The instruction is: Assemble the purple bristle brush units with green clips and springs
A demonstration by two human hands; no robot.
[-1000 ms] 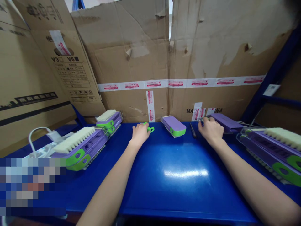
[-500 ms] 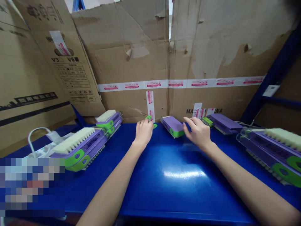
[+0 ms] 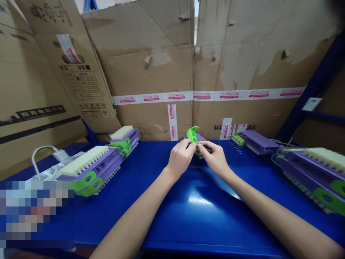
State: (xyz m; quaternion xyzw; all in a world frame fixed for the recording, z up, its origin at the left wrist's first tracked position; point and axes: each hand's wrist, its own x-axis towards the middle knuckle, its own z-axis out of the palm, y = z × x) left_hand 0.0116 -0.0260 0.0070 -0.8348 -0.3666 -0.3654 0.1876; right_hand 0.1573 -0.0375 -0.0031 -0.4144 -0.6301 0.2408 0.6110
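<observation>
One green part [image 3: 192, 135] is up at the fingertips, just right of the frame's centre. Two bare hands come together at its lower end. The left hand [image 3: 181, 157] pinches it between thumb and forefinger, its other fingers curled close together. On the right hand [image 3: 215, 158], thumb and forefinger draw together just beside the left fingertips; I cannot tell whether they grip the part or something smaller.

Eight purple brush units can be counted. One, the unit behind the hands [image 3: 201, 137], is partly covered by them. Four make two stacks of two at the left: the near stack [image 3: 101, 167] at mid-left and the far stack [image 3: 130, 138] beyond it. Two more make the right stack [image 3: 304, 169], cut off by the right edge. All three stacks have bristles facing up on top and down below. The eighth, a flat unit [image 3: 257, 140], lies right of centre; one small green piece [image 3: 238, 140] sits just beside its left end. A row of small metal pieces [image 3: 235, 145] lies near that, too fine to count.

One white plug [image 3: 61, 155] with a cable is at mid-left. All rests on one blue table [image 3: 172, 219].
</observation>
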